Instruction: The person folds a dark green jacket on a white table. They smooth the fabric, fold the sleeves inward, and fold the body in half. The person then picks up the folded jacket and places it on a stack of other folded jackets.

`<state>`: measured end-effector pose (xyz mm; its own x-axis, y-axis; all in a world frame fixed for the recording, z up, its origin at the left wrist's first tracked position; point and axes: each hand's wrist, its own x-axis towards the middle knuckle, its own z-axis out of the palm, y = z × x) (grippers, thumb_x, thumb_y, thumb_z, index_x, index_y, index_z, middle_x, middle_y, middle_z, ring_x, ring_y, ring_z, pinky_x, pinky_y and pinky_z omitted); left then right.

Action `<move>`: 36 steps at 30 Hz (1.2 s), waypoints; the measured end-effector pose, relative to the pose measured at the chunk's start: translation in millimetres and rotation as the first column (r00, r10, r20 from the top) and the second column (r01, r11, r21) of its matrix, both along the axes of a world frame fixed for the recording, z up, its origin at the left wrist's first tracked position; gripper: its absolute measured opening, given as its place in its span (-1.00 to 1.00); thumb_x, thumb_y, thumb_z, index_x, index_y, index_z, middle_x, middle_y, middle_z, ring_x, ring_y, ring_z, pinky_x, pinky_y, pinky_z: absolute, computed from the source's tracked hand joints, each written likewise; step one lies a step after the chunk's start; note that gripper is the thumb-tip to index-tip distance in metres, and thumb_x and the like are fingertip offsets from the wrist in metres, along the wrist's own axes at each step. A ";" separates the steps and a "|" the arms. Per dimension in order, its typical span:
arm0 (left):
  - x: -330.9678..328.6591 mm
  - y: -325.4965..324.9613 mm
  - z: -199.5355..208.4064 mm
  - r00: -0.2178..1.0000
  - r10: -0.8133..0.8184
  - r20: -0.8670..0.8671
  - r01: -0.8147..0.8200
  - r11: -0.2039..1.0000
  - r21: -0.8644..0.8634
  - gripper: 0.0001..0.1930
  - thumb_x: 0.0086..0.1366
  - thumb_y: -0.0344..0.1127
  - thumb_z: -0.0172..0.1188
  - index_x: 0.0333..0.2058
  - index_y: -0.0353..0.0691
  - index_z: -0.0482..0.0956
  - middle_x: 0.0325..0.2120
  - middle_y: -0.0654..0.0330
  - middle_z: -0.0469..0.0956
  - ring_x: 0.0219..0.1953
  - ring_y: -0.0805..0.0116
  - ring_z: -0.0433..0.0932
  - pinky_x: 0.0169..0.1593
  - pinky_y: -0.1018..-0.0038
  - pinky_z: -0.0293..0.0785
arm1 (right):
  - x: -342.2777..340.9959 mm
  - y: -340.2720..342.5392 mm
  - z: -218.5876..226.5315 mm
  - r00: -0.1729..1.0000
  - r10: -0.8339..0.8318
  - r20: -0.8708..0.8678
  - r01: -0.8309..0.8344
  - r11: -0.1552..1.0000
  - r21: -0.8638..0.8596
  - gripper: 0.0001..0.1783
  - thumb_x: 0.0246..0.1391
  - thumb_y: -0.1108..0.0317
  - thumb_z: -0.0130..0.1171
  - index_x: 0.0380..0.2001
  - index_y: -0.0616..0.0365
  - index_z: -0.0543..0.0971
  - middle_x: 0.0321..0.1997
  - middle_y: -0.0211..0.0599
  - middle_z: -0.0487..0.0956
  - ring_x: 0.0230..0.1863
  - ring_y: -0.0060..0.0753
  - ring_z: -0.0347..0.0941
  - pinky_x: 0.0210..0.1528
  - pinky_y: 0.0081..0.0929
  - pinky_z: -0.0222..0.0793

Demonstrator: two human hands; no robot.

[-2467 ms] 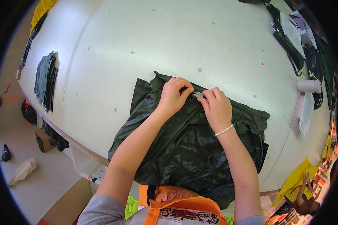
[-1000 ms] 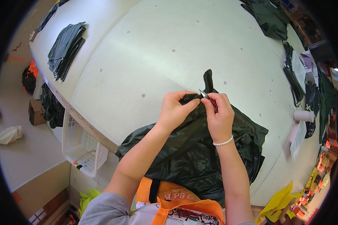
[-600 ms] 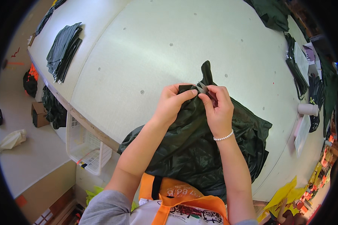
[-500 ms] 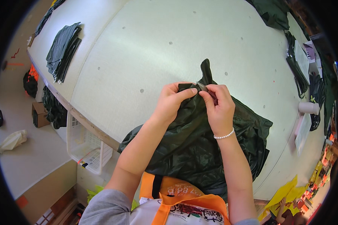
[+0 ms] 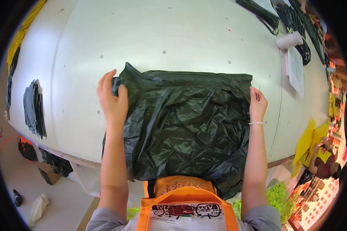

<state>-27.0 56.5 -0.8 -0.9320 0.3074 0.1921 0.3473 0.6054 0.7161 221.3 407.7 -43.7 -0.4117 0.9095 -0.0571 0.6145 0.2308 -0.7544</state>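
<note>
A dark green, glossy, wrinkled fabric piece [image 5: 189, 115] lies spread across the table's near side, its lower part hanging over the edge towards my apron. My left hand [image 5: 113, 100] is at its upper left corner, thumb and fingers apart around a raised fold. At the upper right corner, my right hand [image 5: 258, 103] is closed, fingertips against the fabric's edge. Out of that hand sticks the thin dark tip of a small metal tool [image 5: 258, 91], which looks like thread snips; most of it is hidden by the fingers.
A stack of dark green folded pieces [image 5: 34, 107] lies at the left. Dark cords [image 5: 260, 14], a pale cup [image 5: 289, 40] on its side and a white board [image 5: 295, 71] are at the far right. A person [image 5: 323, 161] with yellow material is beyond the right edge.
My hands have parted from the middle, left hand to the left and right hand to the right. The bunched fabric is now spread wide between them. The view has shifted too.
</note>
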 end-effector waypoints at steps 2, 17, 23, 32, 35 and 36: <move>-7.3 10.8 -16.1 0.996 0.060 -0.066 -0.065 0.996 -0.064 -0.42 0.07 -0.50 0.07 0.14 -0.26 0.29 0.15 -0.04 0.23 0.19 0.00 0.17 0.23 0.21 0.14 | 4.1 -0.5 -1.0 0.997 0.054 -0.063 -0.055 0.998 -0.018 -0.78 0.16 0.34 0.13 -0.19 0.22 0.62 -0.34 -0.46 0.59 -0.35 -0.71 0.39 -0.23 -0.70 0.32; -29.3 -40.0 -15.7 0.487 -0.117 0.866 -0.545 0.733 0.406 -0.80 0.17 -0.41 0.21 -0.26 -0.40 0.55 -0.37 0.10 0.61 -0.33 0.38 0.60 -0.28 0.51 0.53 | -121.1 -157.1 35.4 0.750 0.552 -0.365 -0.653 0.707 -0.271 -0.73 0.22 0.27 0.07 -0.12 0.21 0.40 -0.25 -0.28 0.51 -0.25 -0.53 0.43 -0.16 -0.56 0.37; -31.8 -39.9 -11.9 0.510 -0.179 0.842 -0.401 0.816 0.416 -0.83 0.18 -0.42 0.18 -0.30 -0.44 0.57 -0.41 0.13 0.62 -0.41 0.44 0.58 -0.30 0.53 0.51 | -176.2 -214.8 24.3 0.611 0.716 -0.337 -0.775 0.629 -0.069 -0.74 0.09 0.32 0.21 -0.22 0.19 0.42 -0.29 -0.20 0.47 -0.30 -0.24 0.47 -0.27 -0.43 0.41; -26.5 -40.9 4.2 0.500 -0.312 0.808 -0.413 0.734 0.539 -0.84 0.18 -0.42 0.19 -0.36 -0.45 0.56 -0.46 0.14 0.61 -0.47 0.49 0.55 -0.39 0.57 0.48 | -198.1 -235.1 31.7 0.532 0.784 -0.319 -0.802 0.588 0.107 -0.74 0.05 0.33 0.24 -0.24 0.16 0.44 -0.29 -0.26 0.47 -0.34 -0.29 0.51 -0.34 -0.46 0.45; -27.2 -41.2 5.3 0.493 -0.325 0.807 -0.377 0.756 0.535 -0.86 0.18 -0.44 0.18 -0.35 -0.44 0.56 -0.44 0.13 0.61 -0.46 0.48 0.57 -0.36 0.57 0.50 | -202.5 -235.5 37.1 0.517 0.797 -0.311 -0.802 0.579 0.149 -0.76 0.05 0.33 0.24 -0.25 0.15 0.44 -0.31 -0.27 0.48 -0.36 -0.30 0.50 -0.36 -0.46 0.44; -27.2 -40.8 5.8 0.488 -0.329 0.809 -0.364 0.766 0.530 -0.86 0.19 -0.45 0.17 -0.34 -0.43 0.56 -0.43 0.12 0.62 -0.44 0.48 0.58 -0.34 0.57 0.51 | -203.7 -234.1 38.7 0.515 0.805 -0.294 -0.800 0.574 0.172 -0.76 0.04 0.33 0.24 -0.25 0.15 0.45 -0.32 -0.28 0.48 -0.37 -0.30 0.50 -0.37 -0.46 0.44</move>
<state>-54.2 15.7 5.0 -0.7187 0.4354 -0.5421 -0.6193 -0.0466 0.7838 17.6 173.7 -5.0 -0.9573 0.1825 0.2240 -0.1003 0.5170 -0.8501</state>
